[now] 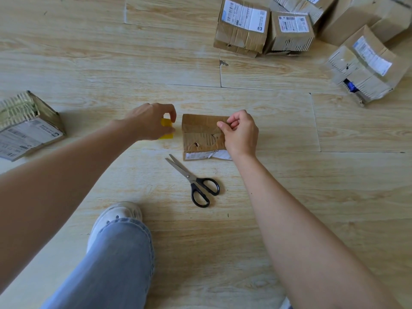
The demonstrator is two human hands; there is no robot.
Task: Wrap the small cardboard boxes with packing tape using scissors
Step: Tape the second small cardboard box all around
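On a pale wood-plank floor (289,197), a worn cardboard box with a printed label (29,126) lies at the far left edge, apart from the work. Your left hand (151,121) reaches in from the left, its fingers and thumb curled round a yellow tape roll (166,128) held just beside the left edge of the small cardboard box (200,134). Near you, lower left of centre, are your leg in blue jeans (116,264) and a white shoe (118,217). The small cardboard box sits flat on the floor at the centre of the scene, creased and holed on top, with a torn white label along its near side. A pair of black-handled scissors (194,179) lies on the floor just near of the box, blades slightly parted and pointing far-left, untouched. Your right hand (239,132) rests over the box's right end, the fingers curled, thumb and forefinger pinched together above the top face; whether they hold a tape end cannot be told. Far right, a pile of labelled boxes (289,27) crowds the corner, with one more labelled box (365,68) lying tilted just near of it
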